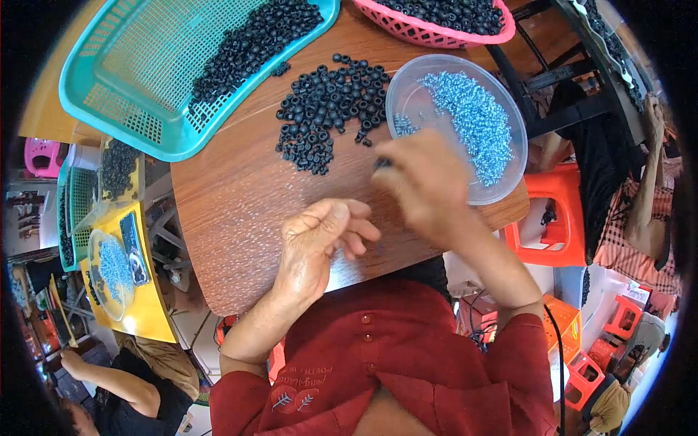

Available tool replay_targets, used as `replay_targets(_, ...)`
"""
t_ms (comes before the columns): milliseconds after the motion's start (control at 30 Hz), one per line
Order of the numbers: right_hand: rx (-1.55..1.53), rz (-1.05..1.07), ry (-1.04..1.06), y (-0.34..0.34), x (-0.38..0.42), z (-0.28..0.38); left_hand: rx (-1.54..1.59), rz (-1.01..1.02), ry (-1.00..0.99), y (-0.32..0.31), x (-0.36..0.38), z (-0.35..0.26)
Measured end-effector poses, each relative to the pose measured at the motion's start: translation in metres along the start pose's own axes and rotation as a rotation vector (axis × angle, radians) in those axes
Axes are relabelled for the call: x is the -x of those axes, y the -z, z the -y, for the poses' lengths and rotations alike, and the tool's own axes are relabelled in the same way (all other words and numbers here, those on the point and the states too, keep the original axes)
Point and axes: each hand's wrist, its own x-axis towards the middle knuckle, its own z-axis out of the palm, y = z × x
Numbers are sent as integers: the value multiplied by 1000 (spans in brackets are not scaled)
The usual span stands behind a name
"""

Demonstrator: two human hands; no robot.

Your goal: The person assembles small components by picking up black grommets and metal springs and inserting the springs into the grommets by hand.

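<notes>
Over the wooden table's front part, my left hand (327, 229) has its thumb pressed to the index finger, the other fingers curled; whatever it pinches is too small to make out. My right hand (425, 174), blurred, is above the near left rim of a clear round tub (518, 138) of small blue beads (480, 127). A dark piece (383, 163) shows at its fingertips. Beyond my hands lies a loose pile of black beads (327, 102) on the wooden table (225, 211).
A teal mesh basket (138, 80) with black beads stands at the back left, a pink basket (407, 30) of black beads at the back. Red stools (560, 218) are on the right. Another person (138, 392) sits at lower left near a yellow table (153, 291); more people are at right.
</notes>
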Motion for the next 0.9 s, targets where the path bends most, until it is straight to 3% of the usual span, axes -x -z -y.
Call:
replay_targets(67,123,-38,-134,23,-27,-15,42,176,22,-10,12,-11)
replay_targets(133,304,-111,-27,44,-57,-48,173,399,111,-35,32,-28)
replay_targets(167,339,-142,-12,52,-70,-70,219,528,201,-46,41,-36)
replay_targets(200,321,-130,-154,60,-84,-80,383,725,288,-56,43,-40)
replay_targets(233,463,-104,-93,71,-95,-105,389,901,317,-64,45,-46)
replay_targets(300,398,-150,-210,76,-125,-106,565,937,260,-77,51,-44)
replay_targets(367,531,-165,-157,81,-143,-133,506,1173,167,-81,47,-48)
replay_targets(467,531,-161,-198,80,-159,-170,654,1225,52,-95,47,-33)
replay_targets(500,682,-75,-235,82,-163,-201,653,1218,49,-99,48,-24)
replay_targets(567,824,14,-265,85,-158,-235,771,1363,111,-102,51,-9)
replay_targets(633,951,92,-119,84,-155,-243,867,1360,133,-105,58,-6)
replay_targets(700,906,135,-149,84,-147,-245,959,1352,154,-104,57,-9)
replay_targets(767,954,101,-152,83,-145,-244,863,1313,-42,-101,46,-20)
replay_targets(800,918,144,-152,90,-147,-249,859,1311,-44,-98,49,-29)
replay_targets(867,910,143,-164,93,-147,-254,965,1120,439,-90,59,-48)
replay_targets(900,904,141,-177,94,-147,-256,966,1122,439,-87,54,-35)
